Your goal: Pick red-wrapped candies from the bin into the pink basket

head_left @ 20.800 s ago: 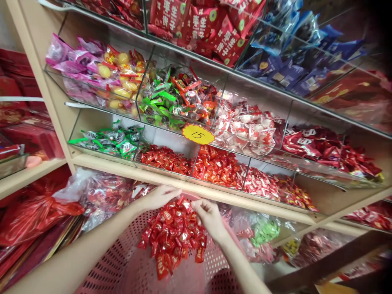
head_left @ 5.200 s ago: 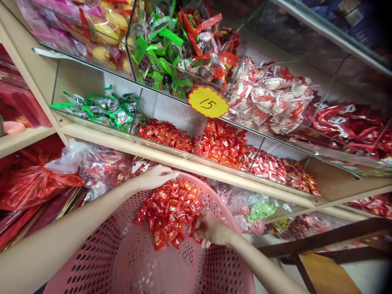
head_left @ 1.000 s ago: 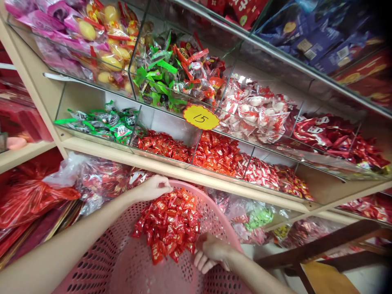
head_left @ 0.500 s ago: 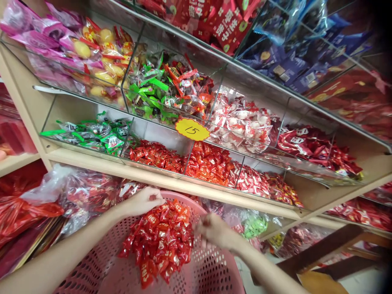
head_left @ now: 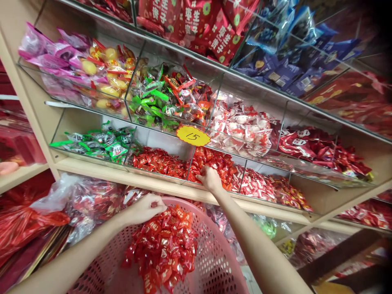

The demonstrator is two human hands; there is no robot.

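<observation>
Shelves [head_left: 104,174] behind; red candy heap [head_left: 165,249] lies lengthwise toward wearer

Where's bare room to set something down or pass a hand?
Inside the pink basket, its right side is bare between the red candy heap and the rim. The bottom shelf's right end, past the red-and-yellow sweets, looks free. Crowded: the bin where the right hand reaches.

Head camera looks forward, down over basket [head_left: 226,245] and shelves [head_left: 110,169].
</observation>
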